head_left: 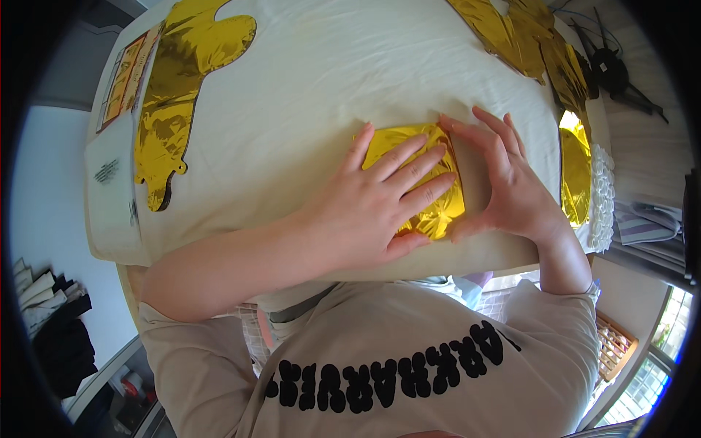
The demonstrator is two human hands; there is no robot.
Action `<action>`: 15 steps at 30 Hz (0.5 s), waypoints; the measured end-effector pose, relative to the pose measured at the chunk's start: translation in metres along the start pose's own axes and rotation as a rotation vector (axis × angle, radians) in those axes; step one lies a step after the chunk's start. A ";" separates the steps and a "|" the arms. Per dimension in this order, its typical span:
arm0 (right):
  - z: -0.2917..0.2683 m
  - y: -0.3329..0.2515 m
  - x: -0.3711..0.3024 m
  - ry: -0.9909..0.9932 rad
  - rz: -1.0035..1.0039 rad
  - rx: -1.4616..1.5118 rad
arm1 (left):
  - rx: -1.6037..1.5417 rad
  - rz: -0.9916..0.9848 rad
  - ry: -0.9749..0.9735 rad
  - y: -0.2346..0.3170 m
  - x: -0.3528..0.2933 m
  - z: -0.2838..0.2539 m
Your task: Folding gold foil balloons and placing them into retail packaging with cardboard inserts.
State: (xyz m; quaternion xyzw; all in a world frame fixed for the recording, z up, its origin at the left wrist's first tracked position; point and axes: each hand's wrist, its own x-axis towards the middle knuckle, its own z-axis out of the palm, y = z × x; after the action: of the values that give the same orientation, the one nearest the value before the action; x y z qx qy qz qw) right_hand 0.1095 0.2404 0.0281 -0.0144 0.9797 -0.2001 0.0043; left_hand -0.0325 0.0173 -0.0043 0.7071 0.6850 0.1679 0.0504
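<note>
A flat gold foil piece (pixel 447 208), folded into a rough square, lies near the table's front edge. It looks like an uninflated foil balloon. Across its top rests my left hand (pixel 391 193), fingers spread and flat, covering much of the foil. My right hand (pixel 511 175) curves around the foil's right side, with thumb and fingers apart. Its index fingertip is at the far right corner and its thumb by the near right corner; whether they touch is hard to tell. Neither hand grips anything.
A flat gold foil balloon (pixel 171 95) lies at the left, beside a printed card (pixel 125 80) and a clear sheet (pixel 113 175). More gold foil (pixel 511 36) lies far right, with another piece (pixel 575 175) nearer. Beside it are white bundled strips (pixel 602 193). A black device (pixel 610 69) sits beyond.
</note>
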 end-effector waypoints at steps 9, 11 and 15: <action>0.001 -0.004 0.000 0.010 0.027 -0.060 | -0.143 -0.013 0.158 -0.008 0.006 -0.008; 0.001 -0.006 -0.001 0.017 0.028 -0.077 | -0.110 0.001 0.224 -0.003 0.009 -0.006; 0.007 -0.002 -0.004 0.051 0.036 -0.130 | 0.199 0.052 0.144 -0.006 0.008 0.007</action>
State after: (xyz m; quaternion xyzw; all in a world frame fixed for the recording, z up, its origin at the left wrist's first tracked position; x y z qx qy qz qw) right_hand 0.1137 0.2358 0.0230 0.0079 0.9905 -0.1363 -0.0182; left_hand -0.0362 0.0267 -0.0110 0.7123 0.6816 0.1506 -0.0736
